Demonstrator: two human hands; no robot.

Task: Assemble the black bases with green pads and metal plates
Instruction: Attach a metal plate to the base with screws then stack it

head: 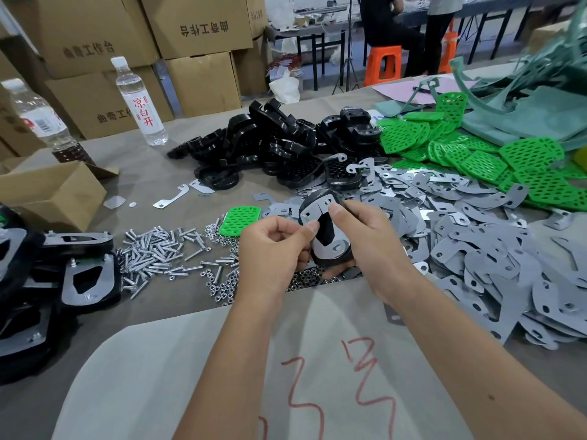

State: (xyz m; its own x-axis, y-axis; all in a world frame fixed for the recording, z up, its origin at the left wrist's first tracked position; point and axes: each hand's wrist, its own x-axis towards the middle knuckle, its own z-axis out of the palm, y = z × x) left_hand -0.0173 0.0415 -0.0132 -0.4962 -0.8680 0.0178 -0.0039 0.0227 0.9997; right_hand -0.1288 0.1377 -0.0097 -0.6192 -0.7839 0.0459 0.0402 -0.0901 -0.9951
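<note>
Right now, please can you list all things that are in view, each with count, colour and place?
black bases: a pile, black, table centre back
green pads: many, green, right back; one lies apart, near the screws
metal plates: many, grey, right
screws: many, silver, left of centre
nuts: many, silver, beside the screws
finished assemblies: several, black and grey, far left
water bottles: two, clear, left back
cardboard boxes: several, brown, back
left hand: holds the base with a plate
right hand: holds the same base

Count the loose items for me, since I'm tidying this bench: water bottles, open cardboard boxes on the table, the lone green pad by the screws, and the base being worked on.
Water bottles: 2
Open cardboard box: 1
Green pad by the screws: 1
Black base in work: 1
Total: 5
</note>
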